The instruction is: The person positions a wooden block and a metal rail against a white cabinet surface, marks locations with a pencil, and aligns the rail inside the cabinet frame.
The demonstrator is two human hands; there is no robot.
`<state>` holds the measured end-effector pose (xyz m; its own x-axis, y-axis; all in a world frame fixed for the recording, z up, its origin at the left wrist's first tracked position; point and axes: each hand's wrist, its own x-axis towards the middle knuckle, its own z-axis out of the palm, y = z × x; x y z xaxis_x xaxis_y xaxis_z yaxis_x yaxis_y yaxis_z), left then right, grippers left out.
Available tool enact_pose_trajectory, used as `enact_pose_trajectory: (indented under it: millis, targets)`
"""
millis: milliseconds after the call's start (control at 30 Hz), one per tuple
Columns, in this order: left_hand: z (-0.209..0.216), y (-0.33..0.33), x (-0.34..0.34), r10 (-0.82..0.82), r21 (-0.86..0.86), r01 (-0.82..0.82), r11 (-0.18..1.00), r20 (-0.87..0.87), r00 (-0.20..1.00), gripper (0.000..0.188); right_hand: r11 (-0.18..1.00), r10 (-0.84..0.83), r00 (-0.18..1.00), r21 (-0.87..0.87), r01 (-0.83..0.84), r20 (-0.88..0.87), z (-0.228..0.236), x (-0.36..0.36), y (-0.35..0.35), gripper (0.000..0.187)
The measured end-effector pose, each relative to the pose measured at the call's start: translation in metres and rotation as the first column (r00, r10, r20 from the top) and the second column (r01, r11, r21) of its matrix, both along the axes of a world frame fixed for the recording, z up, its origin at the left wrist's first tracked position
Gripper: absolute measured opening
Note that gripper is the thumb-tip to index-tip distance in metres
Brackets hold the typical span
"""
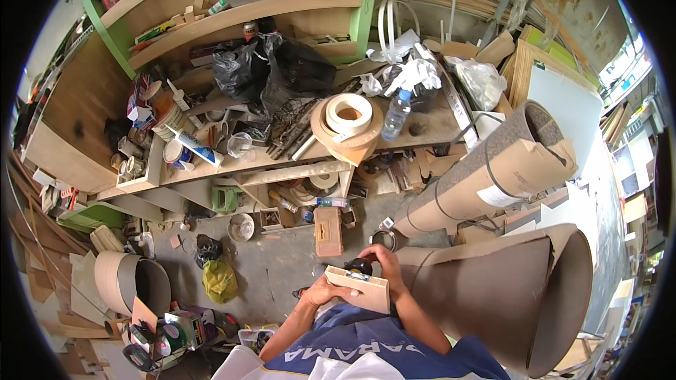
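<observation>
Blue garment (pixel 338 346) is seen nearest. Just beyond, pale wooden piece (pixel 366 294) is gripped by left hand (pixel 325 293). Right hand (pixel 386 265) is curled near black object (pixel 360 265); firm hold cannot be told.

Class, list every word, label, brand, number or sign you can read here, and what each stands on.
Blue garment: large pale lettering, readable but not copied here.
White label on the slanting brown roll: too small to read.
White-and-blue tube: print too small to read.
Plastic bottle: label too blurred.
</observation>
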<state>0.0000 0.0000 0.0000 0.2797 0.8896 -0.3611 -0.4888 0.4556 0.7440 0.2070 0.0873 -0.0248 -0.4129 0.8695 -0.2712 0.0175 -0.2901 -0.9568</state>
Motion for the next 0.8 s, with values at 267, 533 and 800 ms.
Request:
enact_pose_trajectory:
  millis: [267,533,800]
  targets:
    - [-0.008,0.071,-0.087,0.298,0.112,-0.279,0.954,-0.232,0.926,0.045,0.549,0.509,0.072,-0.26,-0.794,0.857,-0.153,0.024,0.033,0.032]
    - [-0.075,0.137,-0.108,0.886,0.265,-0.851,0.454,-0.031,0.463,0.048,0.285,0.758,-0.011,-0.346,-0.894,0.653,-0.216,0.025,0.107,0.029]
    - [-0.159,0.228,-0.171,0.892,0.486,-0.82,0.303,0.158,0.423,0.058,0.318,0.904,0.196,-0.29,-0.903,0.38,-0.277,0.002,0.214,0.024]
